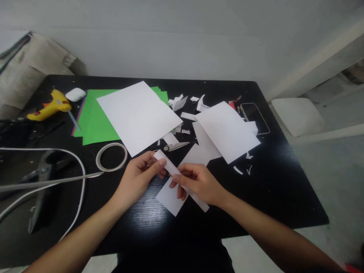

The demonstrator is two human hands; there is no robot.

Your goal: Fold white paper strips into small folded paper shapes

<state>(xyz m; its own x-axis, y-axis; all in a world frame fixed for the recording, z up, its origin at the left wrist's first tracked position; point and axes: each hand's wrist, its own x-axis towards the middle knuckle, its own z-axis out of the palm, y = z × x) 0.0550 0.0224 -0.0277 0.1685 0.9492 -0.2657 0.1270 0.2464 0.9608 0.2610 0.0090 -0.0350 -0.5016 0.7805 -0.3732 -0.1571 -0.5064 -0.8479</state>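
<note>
Upper left of the frame: yellow hot-glue gun (51, 108) beside green paper sheets (98, 127). Left of centre: roll of tape (98, 158). Mid-frame, in the left hand (139, 172), pinched nearly closed between thumb and fingers: upper end of a narrow white paper strip (171, 167); in the right hand (203, 184), likewise pinched, its middle. Right of centre: white paper sheet (227, 131). Upper right: smartphone (255, 116) on black tabletop (281, 182).

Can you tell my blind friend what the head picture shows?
A person's left hand and right hand hold a white paper strip over a black table. Beyond them lie white sheets and green paper; a tape roll and yellow glue gun lie on the left.
</note>
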